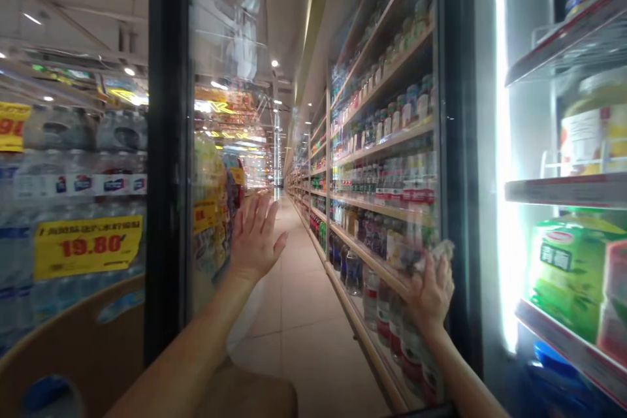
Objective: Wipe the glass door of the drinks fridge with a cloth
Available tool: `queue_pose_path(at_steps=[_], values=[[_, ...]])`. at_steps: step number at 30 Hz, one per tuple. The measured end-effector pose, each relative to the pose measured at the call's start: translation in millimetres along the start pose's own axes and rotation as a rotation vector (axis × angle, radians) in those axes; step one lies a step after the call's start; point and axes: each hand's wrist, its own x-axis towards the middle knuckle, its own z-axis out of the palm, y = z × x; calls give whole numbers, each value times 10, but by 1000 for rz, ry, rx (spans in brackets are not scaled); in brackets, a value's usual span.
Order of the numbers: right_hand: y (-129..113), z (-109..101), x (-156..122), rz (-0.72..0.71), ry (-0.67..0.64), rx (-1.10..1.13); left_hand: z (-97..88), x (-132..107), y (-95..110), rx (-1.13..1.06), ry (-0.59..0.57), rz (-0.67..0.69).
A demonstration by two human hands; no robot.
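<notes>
My left hand [255, 235] is open, fingers spread flat against the glass of a swung-out cooler door [220, 78] with a black frame. My right hand [431, 290] is closed on a crumpled whitish cloth [439, 251] and presses it to the glass of a second door [386, 46], close to that door's dark frame [458, 144]. Through that glass show shelves of bottled drinks.
The lit cooler interior [563, 189] at the right holds green packs [563, 274] and jars on wire shelves. A stack of bottled water with a yellow 19.80 price sign [88, 245] stands at the left. A tiled aisle [298, 287] runs ahead between shelves.
</notes>
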Motion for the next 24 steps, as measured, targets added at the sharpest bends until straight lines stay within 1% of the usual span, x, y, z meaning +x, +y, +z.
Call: queue_pose_path(at_steps=[1,2,3,6,7,8,9,10,12,13,14,15,16,18,19,20,21,23,24], values=[[-6,-9,-29,40,11,2,3,1,-1,-4,0,-1],[-70,-27,-87,17,-14,24,6,0,-3,-8,-2,-3],[-176,-53,-171,-65,-68,62,9,-1,-6,-12,-5,-7],[-515,-143,-448,-452,-284,201,17,-10,-14,-23,-11,-17],[-559,-162,-499,-533,-326,228,19,-13,-15,-25,-14,-23],[-550,-170,-515,-553,-338,231,20,-16,-16,-29,-16,-27],[-497,-167,-500,-505,-313,209,21,-19,-15,-35,-19,-30],[-417,-154,-466,-400,-256,167,22,-21,-14,-45,-20,-33],[-266,-125,-404,-149,-127,79,20,-22,-9,-64,-25,-44],[-230,-119,-410,-63,-89,58,17,-20,-6,-69,-27,-48],[-228,-125,-451,-35,-86,59,12,-17,-3,-71,-30,-52],[-255,-142,-525,-73,-120,79,6,-14,-1,-70,-35,-54],[-296,-166,-618,-165,-181,111,-2,-10,1,-68,-40,-53],[-344,-212,-779,-399,-301,164,-20,-2,6,-64,-41,-45],[-325,-219,-805,-474,-330,170,-27,0,7,-61,-38,-39],[-273,-210,-776,-487,-324,160,-33,2,9,-55,-36,-35],[-197,-183,-690,-434,-282,138,-35,3,10,-48,-29,-30],[-51,-88,-391,-208,-135,83,-34,2,11,-33,-16,-19],[-21,-34,-218,-95,-62,66,-30,1,10,-27,-13,-17]])
